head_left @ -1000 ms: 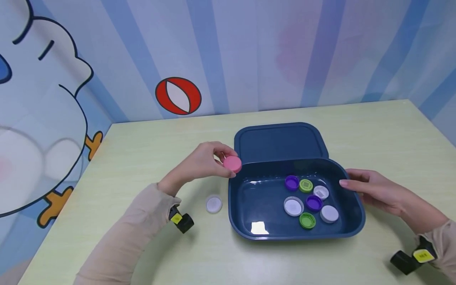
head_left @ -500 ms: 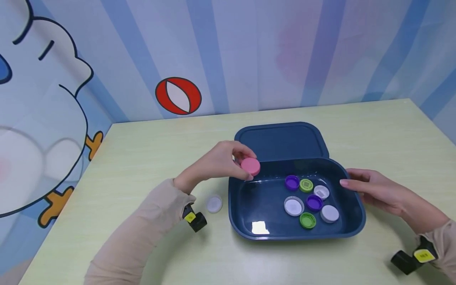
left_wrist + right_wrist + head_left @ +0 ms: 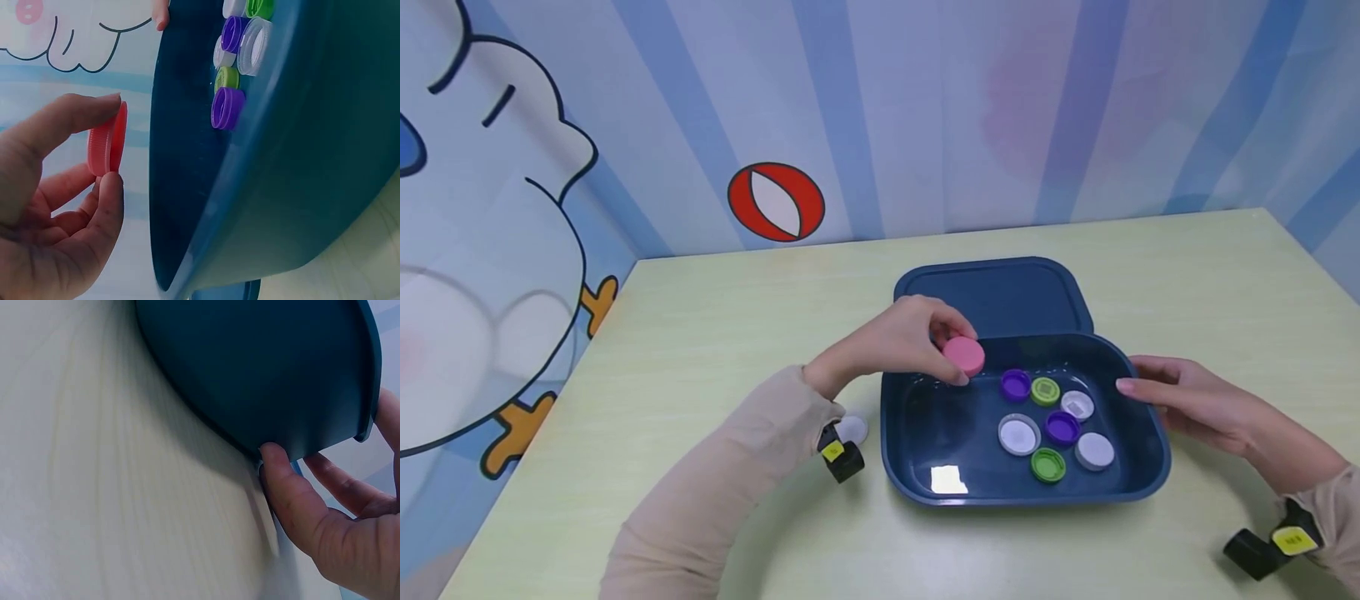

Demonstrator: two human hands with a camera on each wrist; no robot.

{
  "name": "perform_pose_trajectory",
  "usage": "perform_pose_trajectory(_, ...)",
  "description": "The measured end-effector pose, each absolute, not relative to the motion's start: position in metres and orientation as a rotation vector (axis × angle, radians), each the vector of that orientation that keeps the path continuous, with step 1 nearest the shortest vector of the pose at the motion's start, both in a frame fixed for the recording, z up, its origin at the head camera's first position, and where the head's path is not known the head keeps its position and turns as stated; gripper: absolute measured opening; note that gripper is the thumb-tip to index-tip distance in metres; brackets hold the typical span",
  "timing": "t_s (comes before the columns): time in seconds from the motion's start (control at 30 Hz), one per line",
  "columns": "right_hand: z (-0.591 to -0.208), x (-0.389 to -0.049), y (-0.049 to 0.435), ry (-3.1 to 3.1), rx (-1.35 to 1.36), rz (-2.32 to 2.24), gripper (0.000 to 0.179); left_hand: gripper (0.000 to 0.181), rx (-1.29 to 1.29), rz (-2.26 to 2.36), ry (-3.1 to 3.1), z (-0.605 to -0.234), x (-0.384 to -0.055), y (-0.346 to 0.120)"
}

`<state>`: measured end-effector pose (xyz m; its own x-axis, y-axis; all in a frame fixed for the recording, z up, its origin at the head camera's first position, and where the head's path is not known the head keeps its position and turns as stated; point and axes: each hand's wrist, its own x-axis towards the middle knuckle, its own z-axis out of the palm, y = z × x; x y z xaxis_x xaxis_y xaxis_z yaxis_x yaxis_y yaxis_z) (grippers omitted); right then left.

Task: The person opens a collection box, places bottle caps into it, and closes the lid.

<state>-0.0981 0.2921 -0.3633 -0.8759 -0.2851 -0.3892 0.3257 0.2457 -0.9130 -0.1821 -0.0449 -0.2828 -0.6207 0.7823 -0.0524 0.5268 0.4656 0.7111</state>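
Note:
My left hand [image 3: 917, 337] pinches a pink bottle cap [image 3: 964, 357] between thumb and fingers, above the back left part of a dark blue box [image 3: 940, 500]. In the left wrist view the pink cap [image 3: 107, 147] is held on edge, apart from the box. At the box's right end my right hand [image 3: 1195, 404] grips the wall, thumb over the rim and fingers outside. Inside the box, toward the right, lie several caps: a purple cap [image 3: 1062, 427], a green cap [image 3: 1047, 465], a white cap [image 3: 1094, 451] and others.
A white cap [image 3: 853, 429] lies on the table left of the box, partly hidden by the left wrist camera [image 3: 842, 457]. Behind the box a flat dark blue lid [image 3: 1000, 292] rests on the table. A printed curtain [image 3: 910, 117] stands at the back.
My left hand has moved right with the pink cap, from the box's left rim to over its inside. The right hand and the box have stayed put.

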Motion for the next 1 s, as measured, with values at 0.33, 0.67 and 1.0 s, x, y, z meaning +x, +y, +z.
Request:
perform_pose_trajectory(0.33, -0.364, -0.098, 0.293, 2.028, 0.032, -1.696, 0.067, 0.037, 1.147, 0.876, 2.315, -0.292, -0.182, -0.034)
perform_pose_trajectory(0.67, -0.363, -0.099, 0.292, 2.048, 0.037, -1.660, 0.070, 0.039, 1.253, 0.785, 2.323, -0.303, -0.180, -0.030)
perform_pose_trajectory(1.0, -0.362, -0.099, 0.291, 2.093, 0.041, -1.619, 0.072, 0.041, 1.390, 0.550, 2.303, -0.314, -0.175, -0.025)
